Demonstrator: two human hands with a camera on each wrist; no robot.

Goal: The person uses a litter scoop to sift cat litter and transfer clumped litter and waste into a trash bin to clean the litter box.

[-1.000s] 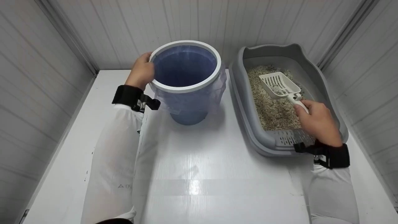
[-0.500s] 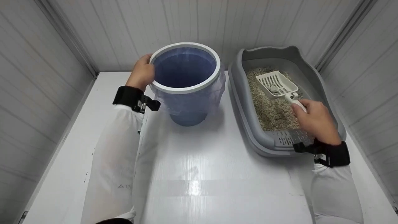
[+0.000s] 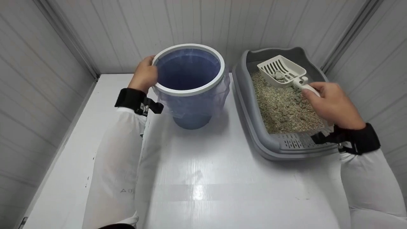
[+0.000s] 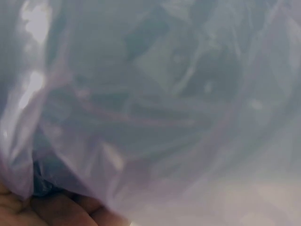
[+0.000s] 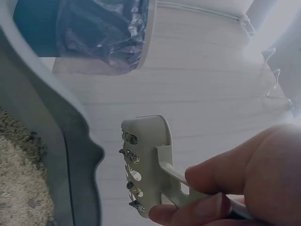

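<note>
Gleaming white table (image 3: 203,178), panelled walls (image 3: 203,22) — right grip (image 3: 330,103) holding scoop (image 3: 281,71).

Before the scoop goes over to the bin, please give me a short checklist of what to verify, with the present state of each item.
1. Right hand holds the scoop by its handle: ok.
2. Scoop is lifted above the litter in the litter box: ok.
3. Clumps sit in the scoop bowl: ok, a few grey pieces show there.
4. Loose grains have finished falling through the slots: cannot tell.
5. Left hand holds the bin at its white rim: ok.
6. Bag liner is folded over the rim and the bin mouth is open: ok.
</note>
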